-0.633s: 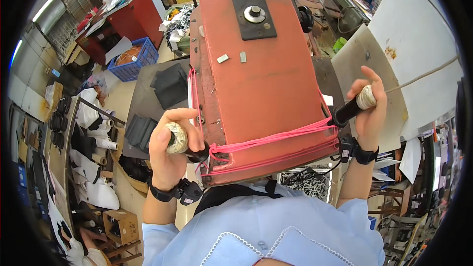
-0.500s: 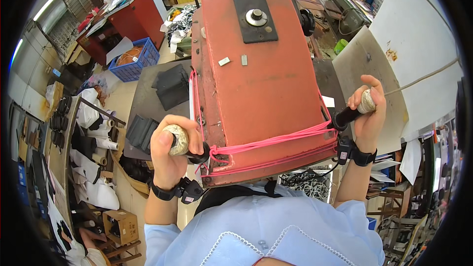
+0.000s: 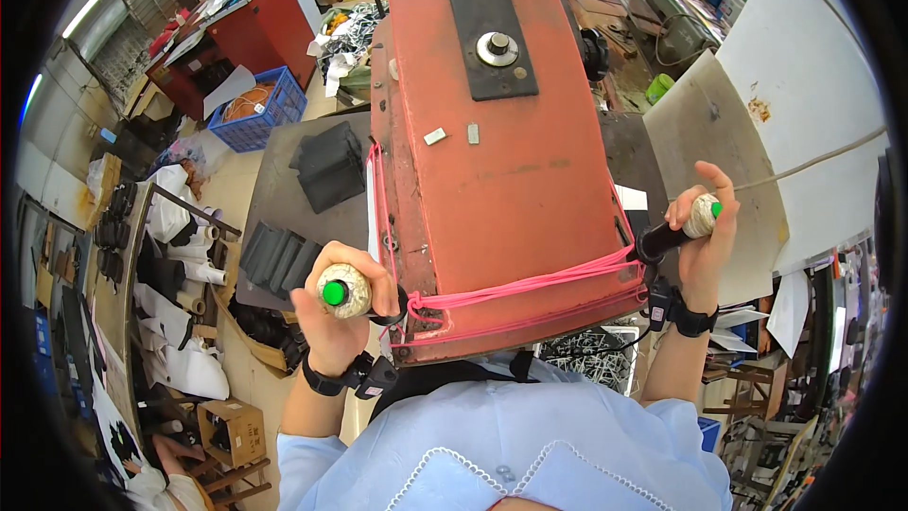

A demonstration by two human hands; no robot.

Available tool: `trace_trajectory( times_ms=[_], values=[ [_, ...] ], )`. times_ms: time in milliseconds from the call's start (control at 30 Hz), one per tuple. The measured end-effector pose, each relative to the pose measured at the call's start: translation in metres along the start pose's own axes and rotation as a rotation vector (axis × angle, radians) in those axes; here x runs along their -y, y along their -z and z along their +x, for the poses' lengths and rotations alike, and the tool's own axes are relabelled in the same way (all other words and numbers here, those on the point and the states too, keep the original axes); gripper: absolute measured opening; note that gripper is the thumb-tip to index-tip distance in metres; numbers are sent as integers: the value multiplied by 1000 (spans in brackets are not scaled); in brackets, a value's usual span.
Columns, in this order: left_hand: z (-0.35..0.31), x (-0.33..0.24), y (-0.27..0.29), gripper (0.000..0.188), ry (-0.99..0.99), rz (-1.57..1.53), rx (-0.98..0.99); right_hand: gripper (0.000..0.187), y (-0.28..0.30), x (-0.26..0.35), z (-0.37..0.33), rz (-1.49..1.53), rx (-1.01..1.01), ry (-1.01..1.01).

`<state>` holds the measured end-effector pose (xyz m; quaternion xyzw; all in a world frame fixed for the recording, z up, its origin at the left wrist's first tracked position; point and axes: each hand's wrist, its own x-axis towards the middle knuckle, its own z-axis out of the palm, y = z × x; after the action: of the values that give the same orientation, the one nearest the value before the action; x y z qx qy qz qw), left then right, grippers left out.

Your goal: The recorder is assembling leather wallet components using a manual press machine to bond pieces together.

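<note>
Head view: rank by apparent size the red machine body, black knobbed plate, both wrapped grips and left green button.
1. Red machine body
2. Black knobbed plate
3. Left wrapped grip and right wrapped grip: unranked; the left may just sit nearer the camera
4. Left green button

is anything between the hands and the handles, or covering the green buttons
Nothing visible. The left hand wraps directly around the left handle, the right hand around the right handle. Left green button and right green button both show. The pink cord crosses the red machine away from both grips.
</note>
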<state>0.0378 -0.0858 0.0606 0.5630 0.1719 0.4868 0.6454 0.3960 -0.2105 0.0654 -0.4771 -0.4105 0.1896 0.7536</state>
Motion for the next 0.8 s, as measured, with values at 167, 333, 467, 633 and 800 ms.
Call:
trace_trajectory(
  times_ms=[167, 333, 467, 633, 800],
  values=[
    [3, -6, -16, 82, 18, 12, 0, 66, 12, 7, 15, -35, 56, 14],
    [5, -2, -59, 80, 22, 94, 127, 54, 54, 11, 45, -211, -54, 72],
    [8, 23, -91, 80, -101, 17, 363, 48, 36, 20, 43, -833, -404, 336],
    [18, 44, -106, 83, -245, 359, 606, 55, -25, 21, -22, -103, 287, 123],
    [28, 89, -30, 32, -59, 914, 565, 45, -35, 4, -42, -56, 90, 11]
  ],
)
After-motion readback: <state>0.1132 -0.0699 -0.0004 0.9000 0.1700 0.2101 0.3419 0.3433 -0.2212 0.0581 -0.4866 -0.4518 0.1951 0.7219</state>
